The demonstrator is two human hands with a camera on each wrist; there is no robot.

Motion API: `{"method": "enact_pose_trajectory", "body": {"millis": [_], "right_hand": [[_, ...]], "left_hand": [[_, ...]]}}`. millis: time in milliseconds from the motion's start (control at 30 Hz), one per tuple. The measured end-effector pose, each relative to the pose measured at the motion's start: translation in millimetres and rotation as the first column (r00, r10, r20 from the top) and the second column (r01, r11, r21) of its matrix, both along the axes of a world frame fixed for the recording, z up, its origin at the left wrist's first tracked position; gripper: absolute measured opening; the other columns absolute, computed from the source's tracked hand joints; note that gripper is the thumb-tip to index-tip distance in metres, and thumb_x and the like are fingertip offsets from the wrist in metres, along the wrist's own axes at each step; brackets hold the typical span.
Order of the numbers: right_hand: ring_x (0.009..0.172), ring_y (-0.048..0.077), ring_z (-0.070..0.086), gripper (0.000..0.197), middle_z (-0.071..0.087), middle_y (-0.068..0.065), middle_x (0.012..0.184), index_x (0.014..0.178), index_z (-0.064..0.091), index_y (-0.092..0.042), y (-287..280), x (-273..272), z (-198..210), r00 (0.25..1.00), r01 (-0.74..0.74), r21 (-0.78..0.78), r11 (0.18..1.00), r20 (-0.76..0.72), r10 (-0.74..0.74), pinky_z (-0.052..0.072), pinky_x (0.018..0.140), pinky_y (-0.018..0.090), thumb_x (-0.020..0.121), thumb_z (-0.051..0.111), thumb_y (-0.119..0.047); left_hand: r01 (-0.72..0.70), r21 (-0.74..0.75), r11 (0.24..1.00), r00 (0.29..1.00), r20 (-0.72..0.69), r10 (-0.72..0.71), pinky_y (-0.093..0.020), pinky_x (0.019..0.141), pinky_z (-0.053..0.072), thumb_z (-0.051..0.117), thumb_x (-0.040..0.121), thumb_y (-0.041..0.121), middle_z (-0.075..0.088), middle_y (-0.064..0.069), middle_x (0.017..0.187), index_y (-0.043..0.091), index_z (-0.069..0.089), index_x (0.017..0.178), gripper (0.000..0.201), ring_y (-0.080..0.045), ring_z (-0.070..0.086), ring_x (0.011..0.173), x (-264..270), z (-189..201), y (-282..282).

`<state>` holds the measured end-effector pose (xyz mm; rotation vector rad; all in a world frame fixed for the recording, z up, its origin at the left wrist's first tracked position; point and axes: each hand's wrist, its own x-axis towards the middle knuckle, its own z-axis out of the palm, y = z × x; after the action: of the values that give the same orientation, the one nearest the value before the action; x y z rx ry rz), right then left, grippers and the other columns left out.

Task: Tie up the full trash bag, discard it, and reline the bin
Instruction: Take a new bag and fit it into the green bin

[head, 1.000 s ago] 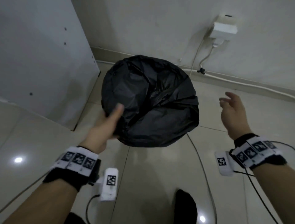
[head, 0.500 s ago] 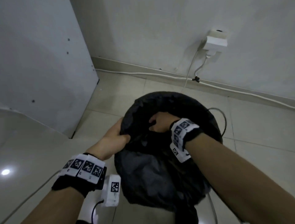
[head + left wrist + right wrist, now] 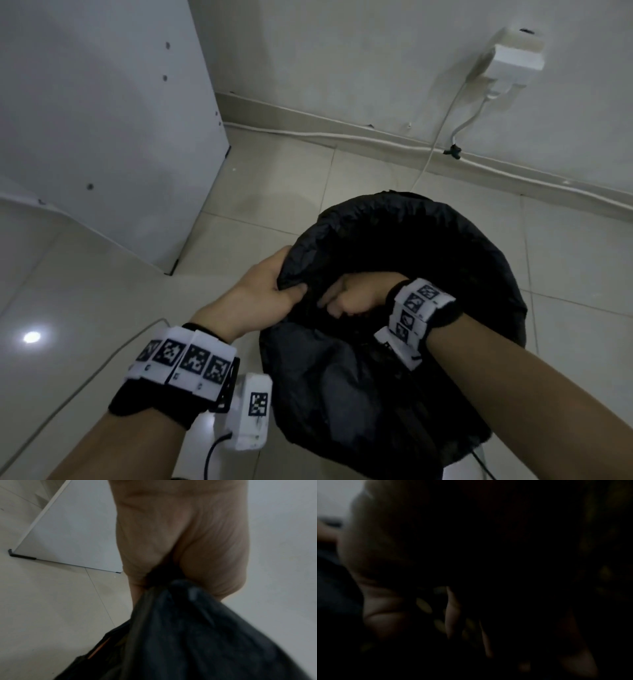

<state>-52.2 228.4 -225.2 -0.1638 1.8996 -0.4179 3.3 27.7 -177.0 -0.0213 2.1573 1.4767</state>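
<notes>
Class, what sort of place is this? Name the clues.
Probably an indoor room corner: glossy pale tiled floor, white wall socket with plugged-in cable, and a bin lined with a black plastic trash bag.

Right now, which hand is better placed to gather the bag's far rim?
Probably the right hand: it is already inside the trash bag mouth, while the left hand grips the near-left edge.

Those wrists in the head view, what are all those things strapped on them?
Both forearms are bare, with no sleeves. Each wrist wears a black strap carrying a curved row of white blocks printed with black-and-white square codes; the right wrist has the same band. A small white box with one more code hangs under the left wrist, a thin black cable running from it.
</notes>
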Motion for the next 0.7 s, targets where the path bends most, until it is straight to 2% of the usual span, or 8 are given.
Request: {"method": "enact_pose_trajectory", "body": {"millis": [67, 133, 233, 367, 433, 533, 633, 700], "right_hand": [[0.142, 0.025, 0.037, 0.064, 0.039, 0.002, 0.157, 0.147, 0.045, -0.029, 1.0, 6.6, -22.0, 0.983, -0.183, 0.115, 0.976, 0.000, 0.185, 0.027, 0.119, 0.038, 0.085, 0.059, -0.034], [0.147, 0.026, 0.030, 0.060, 0.032, 0.006, 0.160, 0.152, 0.036, -0.020, 7.4, 15.4, -52.7, 0.962, -0.214, 0.208, 0.954, -0.124, 0.243, 0.022, 0.121, 0.036, 0.097, 0.054, -0.032], [0.132, 0.031, 0.050, 0.044, 0.054, 0.014, 0.144, 0.137, 0.055, -0.009, 10.1, 17.0, -76.4, 0.970, -0.095, 0.211, 0.973, -0.201, 0.138, 0.040, 0.109, 0.039, 0.098, 0.056, -0.029], [0.104, 0.030, 0.059, 0.035, 0.063, 0.014, 0.120, 0.119, 0.063, -0.004, 5.1, -13.9, -23.9, 0.979, -0.031, 0.127, 0.991, -0.196, 0.055, 0.043, 0.079, 0.029, 0.096, 0.050, -0.026], [0.097, 0.030, 0.062, 0.030, 0.067, 0.010, 0.104, 0.104, 0.068, -0.011, 11.5, -23.9, 8.3, 0.986, 0.161, -0.088, 0.983, -0.040, -0.165, 0.047, 0.075, 0.030, 0.086, 0.052, -0.028], [0.089, 0.030, 0.064, 0.031, 0.069, 0.011, 0.105, 0.108, 0.068, -0.017, 16.8, -6.8, 28.7, 0.846, 0.448, -0.271, 0.852, 0.438, -0.306, 0.053, 0.075, 0.037, 0.082, 0.055, -0.029], [0.117, 0.036, 0.062, 0.045, 0.061, 0.015, 0.132, 0.136, 0.051, -0.012, 6.5, 17.0, 11.7, 0.845, 0.410, -0.315, 0.856, 0.484, -0.226, 0.052, 0.097, 0.048, 0.091, 0.058, -0.010], [0.125, 0.037, 0.056, 0.048, 0.057, 0.018, 0.138, 0.141, 0.047, -0.009, -2.0, 26.4, -4.0, 0.838, 0.455, -0.292, 0.841, 0.459, -0.294, 0.047, 0.105, 0.049, 0.093, 0.054, -0.002]], "left_hand": [[-0.003, -0.002, 1.000, 0.998, -0.060, 0.003, -0.040, 0.100, 0.051, 0.068, 0.080, 0.037, 0.069, 0.014, 0.114, 0.039, 0.055, 0.122, 0.044, -0.006, 0.064, 0.109, 0.2, -1.7, 3.8], [0.006, 0.009, 1.000, 0.996, -0.088, -0.005, -0.035, 0.098, 0.053, 0.071, 0.080, 0.044, 0.068, 0.017, 0.113, 0.037, 0.055, 0.123, 0.047, -0.003, 0.064, 0.108, 0.8, -1.3, 8.6], [0.032, 0.005, 0.999, 0.992, -0.126, -0.031, -0.021, 0.096, 0.048, 0.070, 0.081, 0.045, 0.065, 0.019, 0.119, 0.037, 0.048, 0.133, 0.058, 0.002, 0.061, 0.110, 2.8, 1.7, 12.9], [0.014, -0.140, 0.990, 0.986, -0.163, -0.037, -0.018, 0.083, 0.053, 0.061, 0.093, 0.032, 0.066, 0.012, 0.111, 0.032, 0.042, 0.137, 0.048, -0.003, 0.063, 0.097, 0.5, 0.9, 16.3], [-0.013, -0.230, 0.973, 0.975, -0.217, -0.038, -0.030, 0.082, 0.056, 0.056, 0.095, 0.031, 0.067, 0.004, 0.106, 0.027, 0.043, 0.135, 0.042, -0.012, 0.065, 0.089, -2.7, 0.9, 20.2], [-0.052, -0.271, 0.961, 0.960, -0.279, -0.027, -0.040, 0.082, 0.056, 0.053, 0.097, 0.029, 0.068, -0.003, 0.106, 0.022, 0.045, 0.134, 0.039, -0.020, 0.065, 0.089, -8.8, 0.2, 24.0], [-0.063, -0.228, 0.972, 0.957, -0.289, -0.006, -0.036, 0.087, 0.055, 0.053, 0.098, 0.031, 0.068, 0.000, 0.111, 0.024, 0.047, 0.134, 0.037, -0.018, 0.065, 0.097, -12.9, 0.4, 22.8], [-0.082, -0.160, 0.984, 0.969, -0.242, 0.041, -0.022, 0.087, 0.052, 0.056, 0.096, 0.031, 0.066, 0.013, 0.111, 0.032, 0.046, 0.135, 0.040, -0.003, 0.063, 0.100, -13.2, 1.9, 18.4]]}}
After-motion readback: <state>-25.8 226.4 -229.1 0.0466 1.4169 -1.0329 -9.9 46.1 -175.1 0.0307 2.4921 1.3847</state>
